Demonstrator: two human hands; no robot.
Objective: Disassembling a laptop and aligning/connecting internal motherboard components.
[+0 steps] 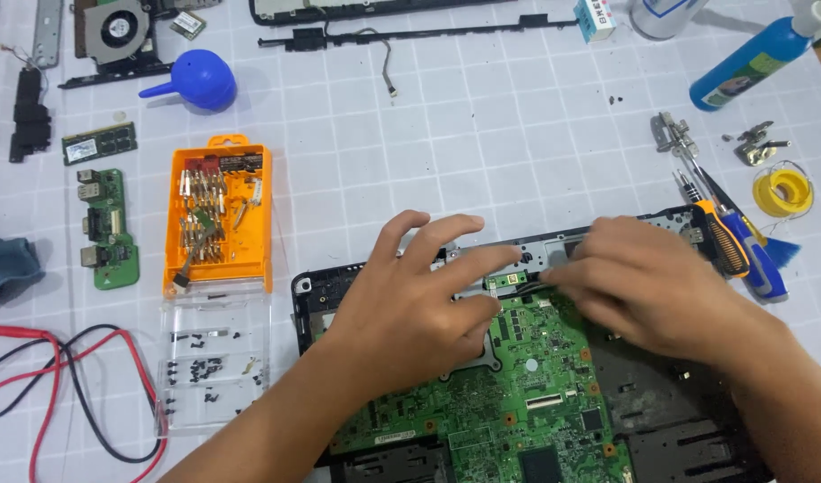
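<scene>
A black laptop base lies open at the bottom middle, with a green motherboard inside it. My left hand rests on the board's upper left part, fingers spread and holding nothing. My right hand is at the board's top edge, its fingertips pinched at a thin black cable beside a small connector. Whether the fingers grip the cable is hidden by the hand itself. A grey metal bracket runs along the case just above both hands.
An orange screwdriver-bit case and its clear lid holding screws lie left of the laptop. Screwdrivers lie right. Small green boards, a blue dust blower, a fan, red and black leads, a blue bottle surround.
</scene>
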